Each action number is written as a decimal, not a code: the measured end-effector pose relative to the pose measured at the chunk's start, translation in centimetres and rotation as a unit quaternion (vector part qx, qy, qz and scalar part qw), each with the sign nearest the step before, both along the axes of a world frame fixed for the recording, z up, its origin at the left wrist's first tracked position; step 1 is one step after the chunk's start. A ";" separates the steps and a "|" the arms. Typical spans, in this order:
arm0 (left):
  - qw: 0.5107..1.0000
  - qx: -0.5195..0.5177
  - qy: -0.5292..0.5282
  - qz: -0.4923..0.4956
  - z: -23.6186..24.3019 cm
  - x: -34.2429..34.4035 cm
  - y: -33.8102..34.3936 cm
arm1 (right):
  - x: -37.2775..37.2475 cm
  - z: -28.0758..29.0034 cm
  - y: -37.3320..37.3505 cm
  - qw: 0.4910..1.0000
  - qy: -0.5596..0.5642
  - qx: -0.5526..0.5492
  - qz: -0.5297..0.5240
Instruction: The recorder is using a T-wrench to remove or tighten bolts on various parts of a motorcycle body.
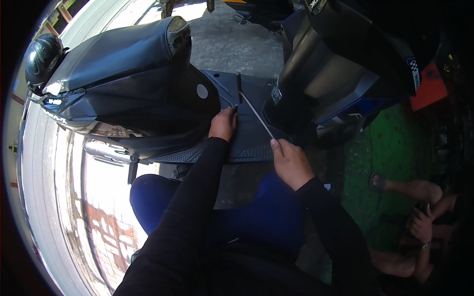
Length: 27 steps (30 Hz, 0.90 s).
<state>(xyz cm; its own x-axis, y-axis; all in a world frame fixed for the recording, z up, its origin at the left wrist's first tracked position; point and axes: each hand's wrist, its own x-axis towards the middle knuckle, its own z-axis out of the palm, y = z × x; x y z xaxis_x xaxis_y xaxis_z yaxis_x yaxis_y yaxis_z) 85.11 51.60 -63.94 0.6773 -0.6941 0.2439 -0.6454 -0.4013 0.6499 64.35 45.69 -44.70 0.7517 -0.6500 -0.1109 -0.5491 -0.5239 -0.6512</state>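
A dark scooter's footboard (249,140) lies in front of me, between its seat section and its front shield. My left hand (223,124) rests at the footboard's left part, fingers curled together. A small dark tip (236,107) shows at those fingers; what it belongs to is hidden. My right hand (291,160) is closed around the lower end of a T-handle wrench (257,117). The wrench's steel shaft slants up and left, its black crossbar over the footboard. The end inside my right hand is hidden.
The scooter's seat (118,49) stands to the left, with a black helmet (43,59) at its far end. The front shield (331,69) rises on the right. At the lower right, another person's hand (421,224) and bare legs show above a green floor (358,192).
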 end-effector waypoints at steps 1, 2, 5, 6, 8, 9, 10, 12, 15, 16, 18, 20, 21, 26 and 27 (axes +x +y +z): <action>1.000 0.000 -0.001 0.000 0.0 0.0 0.0 | -0.1 0.1 -0.1 1.000 0.006 0.004 -0.004; 1.000 0.002 -0.003 0.000 0.0 0.0 0.0 | -0.2 0.2 -0.1 1.000 0.012 0.010 -0.007; 1.000 0.003 -0.003 -0.003 0.2 -0.2 0.2 | -0.4 0.0 0.2 1.000 0.001 0.020 -0.017; 1.000 -0.002 -0.004 -0.003 0.2 -0.3 0.2 | -0.3 -0.2 0.4 0.999 -0.017 0.020 -0.021; 1.000 -0.013 -0.005 -0.003 0.4 -0.3 0.2 | -0.1 -0.6 0.6 0.998 -0.053 0.028 -0.031; 1.000 -0.015 -0.005 -0.003 0.4 -0.3 0.2 | 0.0 -0.7 0.7 0.998 -0.054 0.017 -0.029; 1.000 -0.012 -0.003 -0.002 0.4 -0.2 0.1 | 0.0 -0.8 0.6 0.999 -0.038 0.018 -0.023; 1.000 -0.004 0.002 0.001 0.3 -0.2 0.1 | 0.0 -0.8 0.4 1.000 -0.006 0.021 -0.013; 1.000 0.004 0.007 0.002 0.1 -0.3 0.2 | -0.2 -0.4 0.2 1.000 -0.007 0.027 -0.013; 1.000 0.004 0.004 0.002 0.1 -0.3 0.2 | -0.3 -0.2 0.2 0.999 -0.027 0.027 -0.018; 1.000 -0.010 -0.007 0.000 0.0 -0.2 0.2 | -0.2 0.0 0.4 0.993 -0.111 0.021 -0.017; 1.000 -0.002 -0.001 0.003 0.0 -0.1 0.2 | 0.2 0.1 0.6 0.998 -0.042 0.035 -0.025; 1.000 -0.005 0.001 0.004 0.0 0.0 0.2 | 0.3 0.1 0.6 0.999 -0.013 0.044 -0.023; 1.000 -0.002 0.011 0.006 0.0 -0.2 0.2 | 0.1 0.7 -0.2 0.997 -0.002 0.067 -0.035; 1.000 0.000 0.012 0.006 0.1 -0.3 0.2 | 0.1 0.7 -0.2 0.996 -0.028 0.067 -0.043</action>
<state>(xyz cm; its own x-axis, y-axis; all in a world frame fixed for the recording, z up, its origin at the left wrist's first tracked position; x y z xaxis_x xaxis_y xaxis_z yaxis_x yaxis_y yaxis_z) 84.82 51.81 -63.87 0.6913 -0.6859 0.2271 -0.6248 -0.4096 0.6647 64.42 45.44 -43.96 0.7008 -0.6950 -0.1604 -0.5494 -0.3826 -0.7428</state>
